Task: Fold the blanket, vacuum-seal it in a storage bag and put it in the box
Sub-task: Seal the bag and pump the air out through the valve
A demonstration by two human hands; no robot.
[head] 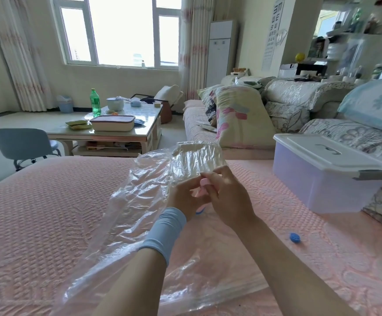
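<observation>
The clear storage bag (139, 224) lies crumpled across the pink quilted bed (37, 213). Its near end spreads flat towards the person, and its far end is lifted where the folded pale blanket (196, 156) sits inside it. There is bare cover to the left of the bag as far as the bed's edge. The left hand (180, 195), with a light blue sleeve (165, 231) on its wrist, reaches in over the bag. Its fingers are curled and pinching the storage bag just below the blanket. A small pink piece (204, 182) sits right against it, with a scrap of blue showing beneath; I cannot tell what this part is. The right hand (226, 197) comes in from the right on a bare forearm, fingers bent and thumb closed, gripping that pink piece. The two hands touch above the bag. A small blue cap (295, 237) lies alone on the cover, well apart from the hands. Beyond it, at the bed's right edge, stands the translucent box (322, 185), its white lid (326, 151) on.
</observation>
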